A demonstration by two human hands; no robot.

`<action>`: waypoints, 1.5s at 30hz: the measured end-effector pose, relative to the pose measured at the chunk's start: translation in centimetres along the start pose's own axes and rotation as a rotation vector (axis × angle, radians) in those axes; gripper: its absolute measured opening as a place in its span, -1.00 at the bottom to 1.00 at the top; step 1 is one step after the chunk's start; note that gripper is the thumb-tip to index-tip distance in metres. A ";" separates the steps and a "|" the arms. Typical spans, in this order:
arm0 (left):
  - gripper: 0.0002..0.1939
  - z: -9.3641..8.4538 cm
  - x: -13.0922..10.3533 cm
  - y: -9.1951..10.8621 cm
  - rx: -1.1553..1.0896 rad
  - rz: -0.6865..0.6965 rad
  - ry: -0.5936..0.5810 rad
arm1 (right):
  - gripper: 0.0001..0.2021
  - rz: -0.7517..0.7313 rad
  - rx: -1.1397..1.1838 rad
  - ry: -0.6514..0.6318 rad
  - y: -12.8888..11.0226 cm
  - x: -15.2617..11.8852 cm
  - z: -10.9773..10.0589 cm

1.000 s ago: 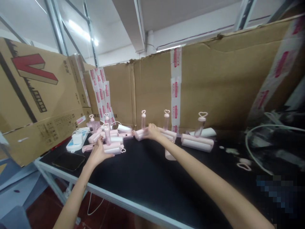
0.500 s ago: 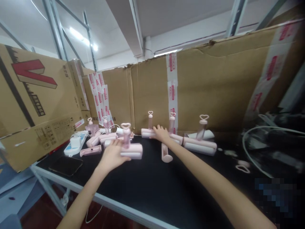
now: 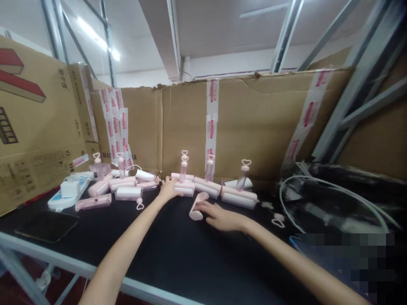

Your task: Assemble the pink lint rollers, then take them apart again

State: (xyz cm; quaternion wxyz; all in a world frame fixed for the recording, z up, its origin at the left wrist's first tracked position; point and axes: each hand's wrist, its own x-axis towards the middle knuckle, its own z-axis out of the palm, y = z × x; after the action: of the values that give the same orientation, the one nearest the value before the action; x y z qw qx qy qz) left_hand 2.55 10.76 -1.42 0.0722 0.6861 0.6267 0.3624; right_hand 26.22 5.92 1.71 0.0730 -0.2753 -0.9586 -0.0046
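Observation:
My left hand (image 3: 169, 189) is closed round the left end of a pink and white roller (image 3: 185, 189), whose clear stem and heart-shaped top stand upright. Another pink roller (image 3: 178, 176) lies just behind it. My right hand (image 3: 219, 215) has its fingers on a small curved pink piece (image 3: 197, 209) with a round end, lying on the black table. To the right, two more rollers (image 3: 206, 186) (image 3: 239, 197) lie in a row with upright stems. A roller with its heart top pointing forward (image 3: 129, 193) lies left of my left hand.
More pink parts (image 3: 93, 202), a power strip (image 3: 83, 186) with a white plug and a dark phone (image 3: 47, 224) are at the left. Cardboard walls (image 3: 254, 123) stand behind. Cables (image 3: 333, 180) and a loose heart piece (image 3: 278, 220) are at the right.
The view has turned right. My left hand has moved the roller back beside the rear one. My right hand has left the rear roller and come forward to the curved piece.

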 end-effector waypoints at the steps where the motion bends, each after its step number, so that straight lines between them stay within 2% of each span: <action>1: -0.31 0.7 0.2 0.0 -0.042 -0.009 0.013 | -0.50 0.041 -0.021 0.049 0.3 -0.4 -0.1; 4: -0.09 2.2 0.6 -0.2 -0.151 -0.026 0.075 | -0.60 0.288 -0.152 0.233 2.4 -0.2 -0.4; 7: 0.01 2.7 0.8 -0.7 -0.226 -0.027 0.134 | -0.63 0.485 -0.275 0.288 4.9 1.6 -0.5; 9: -0.04 2.6 0.8 -1.2 -0.258 -0.019 0.142 | -0.65 0.523 -0.340 0.271 6.5 2.9 -0.4; 12: -0.11 2.1 0.7 -1.9 -0.275 -0.011 0.140 | -0.68 0.503 -0.408 0.226 8.0 4.6 -0.3; 16: -0.15 2.2 0.5 -2.0 -0.248 -0.031 0.154 | -0.68 0.488 -0.459 0.200 8.5 5.3 -0.8; 18: -0.16 2.6 0.3 -1.8 -0.221 -0.046 0.161 | -0.68 0.493 -0.468 0.208 8.1 4.7 -1.3; 21: -0.15 2.7 -0.1 -1.3 -0.167 -0.059 0.164 | -0.72 0.550 -0.474 0.255 7.3 2.3 -2.5; 24: -0.21 1.5 -0.6 -0.6 -0.089 -0.074 0.189 | -0.68 0.701 -0.483 0.293 7.2 -1.2 -3.3; 26: -0.36 0.3 -1.1 0.4 -0.030 -0.057 0.189 | -0.57 0.812 -0.468 0.268 7.9 -3.3 -3.2; 27: -0.46 -0.2 -1.4 1.0 -0.004 -0.025 0.161 | -0.53 0.848 -0.448 0.237 8.4 -4.0 -3.0; 29: -0.58 -0.8 -2.1 2.6 0.034 0.088 0.029 | -0.49 0.860 -0.387 0.155 9.5 -4.9 -2.6; 33: -0.50 -0.6 -3.4 5.5 0.105 0.276 -0.322 | -0.57 0.733 -0.258 0.051 11.1 -5.1 -2.2; 36: -0.51 -0.9 -3.4 5.9 0.150 0.303 -0.546 | -0.61 0.629 -0.191 0.040 11.2 -4.9 -2.4; 39: -0.57 -2.4 -2.6 5.1 0.195 0.307 -0.711 | -0.59 0.560 -0.143 0.051 10.5 -4.6 -2.4; 42: -0.60 -3.9 -2.1 4.2 0.255 0.317 -0.729 | -0.58 0.508 -0.101 0.061 9.6 -3.8 -2.2; 45: -0.57 -4.1 -2.3 4.6 0.307 0.366 -0.561 | -0.55 0.459 -0.054 0.065 8.7 -2.9 -2.2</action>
State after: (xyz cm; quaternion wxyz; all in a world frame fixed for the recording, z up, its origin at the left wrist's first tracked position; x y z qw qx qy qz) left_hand 3.96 6.26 3.17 0.0715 0.8623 0.4965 0.0691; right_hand 33.52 11.63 3.24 0.0955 -0.4875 -0.8676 -0.0227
